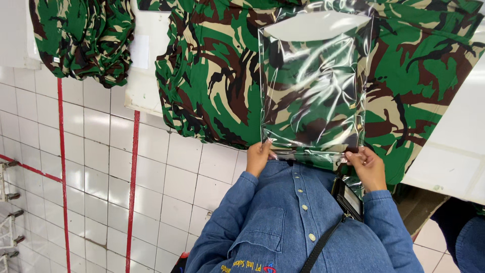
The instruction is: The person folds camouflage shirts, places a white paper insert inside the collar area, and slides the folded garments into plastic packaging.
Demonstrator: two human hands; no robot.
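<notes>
A clear plastic bag [313,86] lies flat on a pile of green, brown and black camouflage garments [212,76], with a folded camouflage piece inside it. My left hand [258,156] pinches the bag's near left corner. My right hand [368,166] pinches the near right corner. Both hands hold the bag's near edge against my denim shirt [293,217]. The bag's far end [318,24] shows a pale opening.
A second heap of camouflage cloth [83,38] lies at the upper left. The white table [449,146] extends to the right. White floor tiles with red lines [132,182] lie below. A badge holder on a black strap [348,198] hangs at my chest. Another person's dark sleeve [462,227] is at the lower right.
</notes>
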